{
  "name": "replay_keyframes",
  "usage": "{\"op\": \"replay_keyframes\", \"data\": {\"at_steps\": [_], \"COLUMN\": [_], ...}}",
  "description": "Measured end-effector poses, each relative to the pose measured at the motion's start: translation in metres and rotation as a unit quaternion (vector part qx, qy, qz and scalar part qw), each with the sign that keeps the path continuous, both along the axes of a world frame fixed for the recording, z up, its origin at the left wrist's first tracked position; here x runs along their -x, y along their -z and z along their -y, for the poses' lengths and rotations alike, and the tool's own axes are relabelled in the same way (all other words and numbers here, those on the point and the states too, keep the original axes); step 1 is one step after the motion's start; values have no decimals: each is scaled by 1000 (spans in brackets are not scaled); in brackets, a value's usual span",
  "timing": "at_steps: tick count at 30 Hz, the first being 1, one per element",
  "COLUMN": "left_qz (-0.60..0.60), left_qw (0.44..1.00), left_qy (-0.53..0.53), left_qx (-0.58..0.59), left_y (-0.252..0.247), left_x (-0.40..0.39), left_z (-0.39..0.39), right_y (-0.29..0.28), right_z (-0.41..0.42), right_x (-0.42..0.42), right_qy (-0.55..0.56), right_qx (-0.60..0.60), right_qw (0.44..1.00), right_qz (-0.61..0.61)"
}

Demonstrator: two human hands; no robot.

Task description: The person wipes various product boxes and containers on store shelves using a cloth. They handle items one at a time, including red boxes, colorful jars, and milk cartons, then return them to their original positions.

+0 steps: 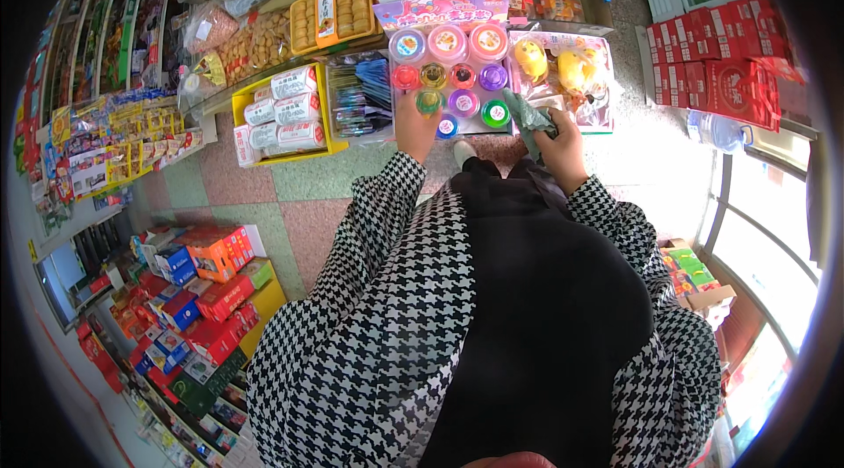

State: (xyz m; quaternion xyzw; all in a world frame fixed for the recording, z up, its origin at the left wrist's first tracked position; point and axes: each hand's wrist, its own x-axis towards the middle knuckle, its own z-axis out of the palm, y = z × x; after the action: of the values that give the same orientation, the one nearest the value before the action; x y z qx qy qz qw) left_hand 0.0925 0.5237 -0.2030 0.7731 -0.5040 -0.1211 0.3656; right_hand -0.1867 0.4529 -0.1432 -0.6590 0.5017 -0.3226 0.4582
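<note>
My left hand [414, 133] has its fingers around a small jar with a green and gold lid [429, 101], at the near left of a display box [472, 128]. In the box sit several round tubs, with large pink-lidded tubs [448, 42] at the back. Closer to me are a purple-lidded jar [463, 103], a green-lidded jar [495, 113] and a blue-lidded jar [447, 126]. My right hand [562, 148] grips a crumpled grey-green cloth [531, 117], which hangs over the box's right edge beside yellow plush-like toys [579, 69].
To the left are a yellow carton of wrapped rolls [288, 109] and a bin of thin blue packets [361, 95]. Packaged pastries [333, 16] lie behind. Red gift boxes [715, 62] stand at the right, boxed goods [198, 310] at the lower left, above a tiled floor [310, 231].
</note>
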Motion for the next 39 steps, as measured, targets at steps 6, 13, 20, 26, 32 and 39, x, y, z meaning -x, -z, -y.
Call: {"op": "replay_keyframes", "data": {"at_steps": [6,13,20,26,32,39], "left_qz": [-20,-37,-97,-15,-43,-21], "left_qw": [1000,999,995,997,996,998], "left_qy": [-6,-7,-23,-69,-64,-55], "left_qx": [-1,6,11,-13,-43,-22], "left_y": [6,3,1,11,51,63], "left_x": [1,6,11,18,43,54], "left_z": [-1,-2,-9,-32,-61,-57], "right_y": [4,0,4,8,18,11], "right_z": [-1,1,2,3,3,8], "right_x": [-1,-2,-2,-2,4,12], "right_qy": [-2,-11,-10,-5,-5,-22], "right_qx": [5,9,7,-11,-3,-31], "right_qw": [1000,1000,1000,1000,1000,999], "right_qz": [-7,5,11,22,2,-7]}}
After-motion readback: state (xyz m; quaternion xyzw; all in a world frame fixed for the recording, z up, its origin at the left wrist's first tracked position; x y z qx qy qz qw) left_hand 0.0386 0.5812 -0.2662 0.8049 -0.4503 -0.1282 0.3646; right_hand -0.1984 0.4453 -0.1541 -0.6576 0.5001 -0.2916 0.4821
